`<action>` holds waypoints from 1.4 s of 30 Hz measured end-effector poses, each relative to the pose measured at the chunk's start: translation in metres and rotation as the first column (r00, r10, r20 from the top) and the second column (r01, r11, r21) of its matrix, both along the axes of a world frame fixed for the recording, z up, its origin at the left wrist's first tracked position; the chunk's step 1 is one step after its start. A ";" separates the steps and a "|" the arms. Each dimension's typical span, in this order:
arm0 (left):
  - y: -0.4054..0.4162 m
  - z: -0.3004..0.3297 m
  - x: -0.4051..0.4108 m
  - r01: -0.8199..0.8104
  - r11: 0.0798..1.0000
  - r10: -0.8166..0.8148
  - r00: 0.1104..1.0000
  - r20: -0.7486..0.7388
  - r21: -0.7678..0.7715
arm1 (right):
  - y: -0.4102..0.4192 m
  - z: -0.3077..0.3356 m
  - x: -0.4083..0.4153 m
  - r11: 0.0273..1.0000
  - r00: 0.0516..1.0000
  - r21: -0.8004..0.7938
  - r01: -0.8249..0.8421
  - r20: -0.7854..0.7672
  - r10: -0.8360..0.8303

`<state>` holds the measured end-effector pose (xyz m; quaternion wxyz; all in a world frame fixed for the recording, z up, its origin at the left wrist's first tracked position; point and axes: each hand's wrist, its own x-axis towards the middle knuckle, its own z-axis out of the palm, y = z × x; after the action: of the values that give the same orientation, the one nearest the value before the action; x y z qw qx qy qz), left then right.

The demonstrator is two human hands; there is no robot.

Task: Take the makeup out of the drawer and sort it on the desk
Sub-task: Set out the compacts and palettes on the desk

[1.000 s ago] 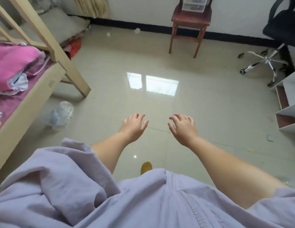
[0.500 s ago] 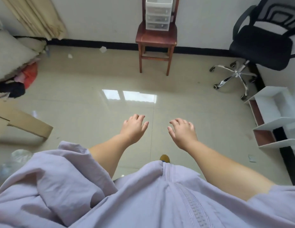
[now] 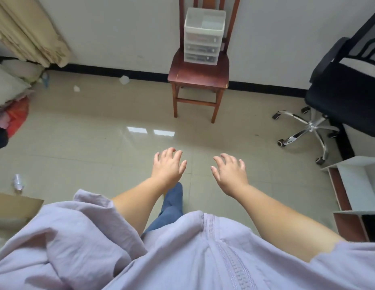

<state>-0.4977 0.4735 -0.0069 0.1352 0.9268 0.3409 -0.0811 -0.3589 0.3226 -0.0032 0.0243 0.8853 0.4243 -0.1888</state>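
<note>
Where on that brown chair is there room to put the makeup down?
The front half of the wooden chair seat is bare, between the white drawer unit at the back and the seat's front edge. The back half is taken by the drawers. The unit's open top tray looks free too. Both hands, left hand and right hand, hold nothing.

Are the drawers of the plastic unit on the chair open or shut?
Shut: all three fronts of the drawer unit sit flush, none pulled out. It stands upright on the wooden chair. Contents too blurred to tell.
</note>
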 end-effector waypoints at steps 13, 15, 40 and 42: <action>0.247 0.015 0.176 0.094 0.996 -0.094 0.994 -0.057 -0.006 | 0.212 0.007 0.164 0.984 0.983 0.038 0.177 -0.063 -0.174; 0.267 0.011 0.202 0.108 0.994 -0.108 0.992 -0.070 -0.017 | 0.232 0.001 0.193 0.982 0.980 0.019 0.189 -0.067 -0.187; 0.588 -0.077 0.591 0.252 0.967 -0.255 0.959 0.125 0.037 | 0.607 -0.112 0.523 0.319 0.076 -0.091 0.943 -0.876 -0.476; 0.604 -0.089 0.601 0.291 0.956 -0.292 0.945 0.149 0.029 | 0.634 -0.124 0.531 0.078 -0.171 -0.212 0.974 -0.918 -0.357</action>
<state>0.1028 1.0775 -0.0957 0.1442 0.9709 0.1891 -0.0281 0.1717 0.9563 -0.1274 -0.5877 0.6644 -0.2201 -0.4059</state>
